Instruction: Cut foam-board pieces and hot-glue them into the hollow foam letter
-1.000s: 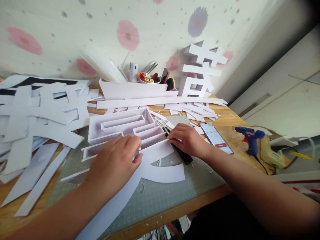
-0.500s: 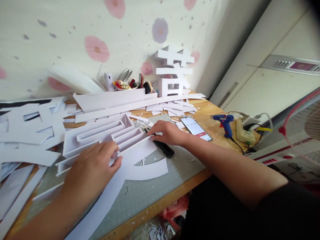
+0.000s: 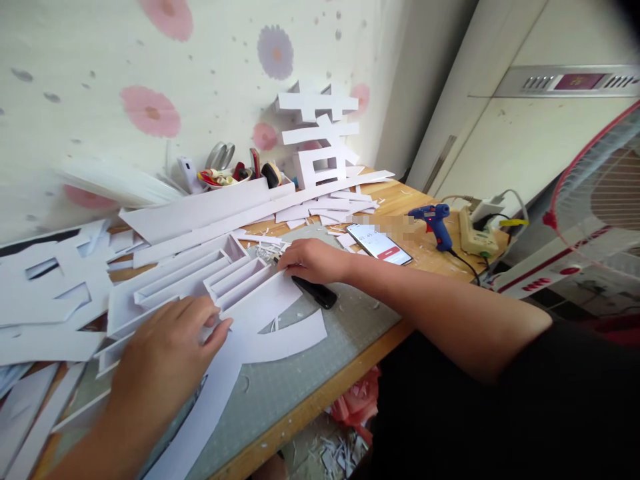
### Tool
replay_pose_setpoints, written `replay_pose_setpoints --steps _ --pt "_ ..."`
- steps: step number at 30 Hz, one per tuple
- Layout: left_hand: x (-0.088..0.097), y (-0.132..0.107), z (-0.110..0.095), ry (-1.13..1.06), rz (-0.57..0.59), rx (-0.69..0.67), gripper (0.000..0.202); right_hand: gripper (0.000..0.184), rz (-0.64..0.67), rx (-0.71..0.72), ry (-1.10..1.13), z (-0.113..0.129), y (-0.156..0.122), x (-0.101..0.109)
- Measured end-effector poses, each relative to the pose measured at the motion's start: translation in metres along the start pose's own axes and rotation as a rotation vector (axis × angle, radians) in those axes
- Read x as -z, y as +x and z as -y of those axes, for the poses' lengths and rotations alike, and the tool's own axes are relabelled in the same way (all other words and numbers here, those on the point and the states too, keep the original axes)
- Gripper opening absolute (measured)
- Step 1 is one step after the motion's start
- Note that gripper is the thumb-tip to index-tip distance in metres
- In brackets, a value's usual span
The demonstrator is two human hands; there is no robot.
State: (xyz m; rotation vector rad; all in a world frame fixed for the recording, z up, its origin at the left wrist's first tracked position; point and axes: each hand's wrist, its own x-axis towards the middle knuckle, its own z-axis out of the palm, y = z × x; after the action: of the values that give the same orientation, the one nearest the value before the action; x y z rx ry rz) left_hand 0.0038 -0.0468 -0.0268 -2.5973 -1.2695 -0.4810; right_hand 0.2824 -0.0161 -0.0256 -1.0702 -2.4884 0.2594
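Observation:
A white foam-board character frame (image 3: pixel 185 270) with upright walls lies on the grey-green cutting mat (image 3: pixel 330 353). Along its near edge stands a white foam strip (image 3: pixel 260 290). My left hand (image 3: pixel 165 353) pinches the strip's left end, thumb on the near side and fingers over the top. My right hand (image 3: pixel 313 260) presses closed fingers on the strip's right end. A black-handled knife (image 3: pixel 316 293) lies under my right hand. A flat curved white cut-out (image 3: pixel 285 333) sits in front of the strip.
A phone (image 3: pixel 379 241), a blue glue gun (image 3: pixel 433 219) and a power strip (image 3: pixel 475 239) lie right of my hand. A finished white character (image 3: pixel 320 137) and a bowl of tools (image 3: pixel 220 177) stand at the wall. White offcuts (image 3: pixel 50 300) pile left. A fan (image 3: pixel 600 200) stands right.
My head has turned to the right, so the table has slid left and the fan has come into view. Both hands have stayed on the strip.

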Motion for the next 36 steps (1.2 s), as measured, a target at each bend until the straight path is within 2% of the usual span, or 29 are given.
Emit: replay_pose_setpoints --steps 17,22,28,36 --pt "0.004 0.001 -0.004 0.044 0.024 0.001 0.013 0.014 -0.027 -0.005 -0.012 0.000 -0.003 -0.003" --pt "0.009 0.002 -0.010 0.089 0.085 0.047 0.005 0.014 -0.115 -0.037 0.032 0.000 -0.009 -0.006" --pt "0.012 0.002 -0.019 0.133 0.099 0.099 0.004 0.019 -0.305 -0.031 0.067 -0.001 -0.016 -0.006" --pt "0.009 -0.003 -0.021 0.095 0.098 0.089 0.013 0.012 -0.388 0.005 0.029 0.001 -0.027 -0.008"
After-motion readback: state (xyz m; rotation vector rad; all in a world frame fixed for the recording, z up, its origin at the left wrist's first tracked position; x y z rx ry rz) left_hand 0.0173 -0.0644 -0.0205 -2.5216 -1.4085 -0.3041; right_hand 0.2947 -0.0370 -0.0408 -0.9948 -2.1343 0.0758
